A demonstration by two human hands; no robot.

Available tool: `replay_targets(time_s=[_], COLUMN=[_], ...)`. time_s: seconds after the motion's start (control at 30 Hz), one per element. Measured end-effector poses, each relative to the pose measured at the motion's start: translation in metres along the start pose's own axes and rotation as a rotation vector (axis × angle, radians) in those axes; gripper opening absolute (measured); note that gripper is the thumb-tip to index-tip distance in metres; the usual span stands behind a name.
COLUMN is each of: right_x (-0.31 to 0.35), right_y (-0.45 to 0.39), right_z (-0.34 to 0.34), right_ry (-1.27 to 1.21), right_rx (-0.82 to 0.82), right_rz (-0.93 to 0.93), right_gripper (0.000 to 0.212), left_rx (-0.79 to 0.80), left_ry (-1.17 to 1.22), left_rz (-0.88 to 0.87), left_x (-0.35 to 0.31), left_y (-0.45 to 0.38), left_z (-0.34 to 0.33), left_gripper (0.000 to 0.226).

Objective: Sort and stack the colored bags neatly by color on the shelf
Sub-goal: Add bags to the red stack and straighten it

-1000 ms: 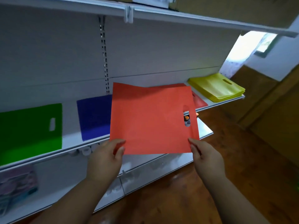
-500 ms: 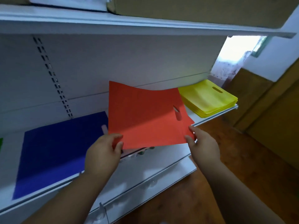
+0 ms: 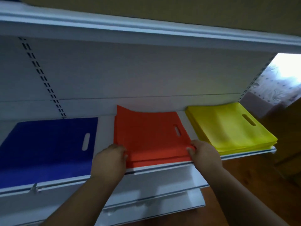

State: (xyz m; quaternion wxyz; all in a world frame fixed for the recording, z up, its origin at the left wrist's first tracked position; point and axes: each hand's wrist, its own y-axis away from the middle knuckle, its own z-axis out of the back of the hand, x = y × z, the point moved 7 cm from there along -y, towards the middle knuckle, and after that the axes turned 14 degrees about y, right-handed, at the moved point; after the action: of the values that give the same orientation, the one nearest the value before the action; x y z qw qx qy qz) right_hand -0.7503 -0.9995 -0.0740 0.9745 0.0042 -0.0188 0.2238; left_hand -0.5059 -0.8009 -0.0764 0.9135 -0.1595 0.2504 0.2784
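Shop interior, white slotted gondola shelf (image 3: pixel 162 167), stacked coloured bags (image 3: pixel 231 128) on display, wooden floor (image 3: pixel 260 176)

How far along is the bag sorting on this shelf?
Done: blue bags and the yellow stack lie in separate piles. In hand: left hand and right hand grip the red stack at its front corners. Left: its back left corner curls up; squaring it remains.

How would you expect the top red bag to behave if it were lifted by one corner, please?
The top red bag would probably flop: its far left corner already curls up. It looks thin and light. It may slide off the red stack, since both hands steady its edges.
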Motion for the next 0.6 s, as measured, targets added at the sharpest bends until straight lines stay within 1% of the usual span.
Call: replay_targets(time_s=[0.1,0.17,0.2,0.3,0.37,0.43,0.53,0.6], right_x=[-0.001,-0.001,-0.001,0.003,0.016,0.036,0.075,0.111], right_y=[-0.014,-0.015,-0.016,-0.017,-0.013,-0.006,0.004,0.014], right_z=[-0.009,-0.012,-0.012,-0.009,-0.005,-0.001,0.010,0.022], right_ry=[0.079,0.117,0.133,0.163,0.127,0.045,-0.095,-0.173], right_rx=[0.096,0.114,0.109,0.080,0.056,0.018,-0.032,-0.066], right_rz=[0.071,0.091,0.090,0.086,0.125,0.196,0.296,0.386], right_gripper=[0.030,0.027,0.027,0.028,0.029,0.029,0.030,0.032], left_rx=[0.087,0.077,0.083,0.030,-0.025,-0.052,-0.081,-0.136], left_ry=[-0.099,-0.131,-0.146,-0.178,-0.171,-0.145,-0.063,-0.013], left_rz=[0.048,0.036,0.033,-0.006,-0.028,-0.048,-0.073,-0.061], left_x=[-0.001,-0.003,-0.004,-0.009,-0.010,-0.010,-0.006,0.005], left_y=[-0.004,-0.003,-0.002,0.000,-0.001,0.001,0.010,0.022], left_z=[-0.017,-0.021,-0.023,-0.018,-0.010,-0.004,0.007,0.024], left_gripper=[0.017,0.011,0.012,0.030,0.038,0.041,0.039,0.037])
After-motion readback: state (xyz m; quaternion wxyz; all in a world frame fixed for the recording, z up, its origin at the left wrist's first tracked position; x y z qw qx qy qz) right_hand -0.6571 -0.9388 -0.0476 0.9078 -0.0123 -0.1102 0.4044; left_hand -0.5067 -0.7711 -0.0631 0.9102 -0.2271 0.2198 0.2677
